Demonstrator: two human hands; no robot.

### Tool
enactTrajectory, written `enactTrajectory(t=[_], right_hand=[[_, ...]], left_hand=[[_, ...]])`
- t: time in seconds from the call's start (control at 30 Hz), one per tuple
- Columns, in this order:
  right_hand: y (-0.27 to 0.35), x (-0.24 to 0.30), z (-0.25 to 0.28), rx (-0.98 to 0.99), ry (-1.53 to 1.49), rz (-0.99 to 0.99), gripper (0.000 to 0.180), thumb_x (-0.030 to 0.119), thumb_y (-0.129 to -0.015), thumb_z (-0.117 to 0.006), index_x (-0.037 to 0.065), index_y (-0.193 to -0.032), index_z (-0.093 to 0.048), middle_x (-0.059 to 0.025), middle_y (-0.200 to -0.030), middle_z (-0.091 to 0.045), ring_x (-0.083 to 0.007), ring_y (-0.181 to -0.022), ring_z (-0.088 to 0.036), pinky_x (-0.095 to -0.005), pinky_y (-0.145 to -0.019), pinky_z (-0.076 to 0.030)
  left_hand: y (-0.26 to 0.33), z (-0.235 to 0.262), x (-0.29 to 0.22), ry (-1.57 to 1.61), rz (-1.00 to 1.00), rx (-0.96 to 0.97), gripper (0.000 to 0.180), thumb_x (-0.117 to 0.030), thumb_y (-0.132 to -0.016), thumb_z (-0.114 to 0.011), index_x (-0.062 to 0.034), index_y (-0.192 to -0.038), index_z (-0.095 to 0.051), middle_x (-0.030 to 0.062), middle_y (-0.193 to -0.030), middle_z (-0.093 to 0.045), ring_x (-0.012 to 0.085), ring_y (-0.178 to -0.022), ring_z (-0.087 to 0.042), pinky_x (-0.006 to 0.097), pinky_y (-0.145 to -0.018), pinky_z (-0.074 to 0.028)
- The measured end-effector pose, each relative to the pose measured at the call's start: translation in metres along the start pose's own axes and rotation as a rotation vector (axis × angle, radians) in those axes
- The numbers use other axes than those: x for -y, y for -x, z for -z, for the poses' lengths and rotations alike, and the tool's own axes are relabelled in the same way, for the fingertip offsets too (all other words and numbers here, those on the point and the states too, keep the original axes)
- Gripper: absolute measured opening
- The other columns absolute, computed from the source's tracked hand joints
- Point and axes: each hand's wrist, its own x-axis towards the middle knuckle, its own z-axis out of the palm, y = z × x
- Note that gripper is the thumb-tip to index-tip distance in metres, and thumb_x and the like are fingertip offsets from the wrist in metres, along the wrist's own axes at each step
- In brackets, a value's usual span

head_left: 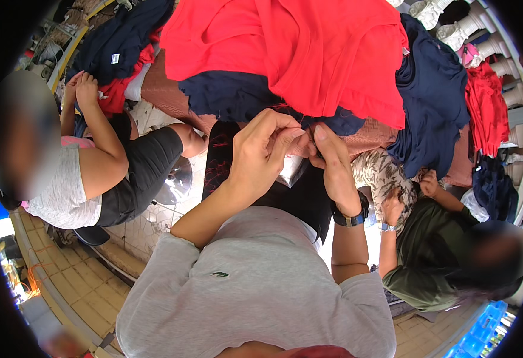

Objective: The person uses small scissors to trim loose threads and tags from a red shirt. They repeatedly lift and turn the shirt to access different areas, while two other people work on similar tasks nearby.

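Together, both hands [294,149] pinch navy cloth [243,95] under red cloth [309,48].

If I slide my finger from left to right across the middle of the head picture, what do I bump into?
Person in a white top → left hand → right hand with a black wristwatch → person in a green shirt → red clothes hanging by the white balusters.

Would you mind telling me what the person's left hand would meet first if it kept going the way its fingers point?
The left hand points up and right toward the right hand. Its fingers would most likely meet the navy fabric edge pinched there, then the red cloth, though depth is unclear.
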Motion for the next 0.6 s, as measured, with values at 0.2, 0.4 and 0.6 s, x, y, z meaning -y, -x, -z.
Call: enactTrajectory(t=[0.2, 0.4, 0.6], right_hand=[[-0.018, 0.007, 0.000, 0.029, 0.075, 0.057, 0.047, 0.032, -0.106, -0.049, -0.003, -0.078, -0.063, -0.0073, -0.067, -0.060, -0.0116, -0.061, -0.053, -0.0304, -0.059, -0.041], [-0.022, 0.010, 0.001, 0.074, 0.034, 0.029, 0.047, 0.032, -0.104, -0.054, -0.005, -0.076, -0.063, -0.0093, -0.067, -0.063, -0.0106, -0.059, -0.053, -0.0294, -0.057, -0.040], [-0.005, 0.001, 0.003, -0.129, 0.017, 0.060, 0.036, 0.033, -0.100, -0.063, -0.001, -0.088, -0.066, 0.0039, -0.065, -0.048, -0.0042, -0.057, -0.039, -0.0256, -0.053, -0.028]], left_hand=[[0.002, 0.002, 0.002, 0.010, 0.018, 0.008, 0.004, 0.004, -0.090, -0.068, 0.0029, -0.094, -0.068, 0.0111, -0.082, -0.066, 0.0186, -0.069, -0.067, 0.030, -0.060, -0.052], [0.001, 0.008, 0.006, 0.014, -0.002, 0.091, 0.005, 0.000, -0.089, -0.069, 0.0013, -0.094, -0.069, 0.0111, -0.080, -0.064, 0.0237, -0.071, -0.065, 0.033, -0.062, -0.050], [-0.012, 0.040, 0.000, -0.130, -0.128, 0.269, 0.018, 0.002, -0.083, -0.073, 0.0011, -0.101, -0.072, 0.0110, -0.097, -0.066, 0.0230, -0.085, -0.064, 0.032, -0.074, -0.051]])
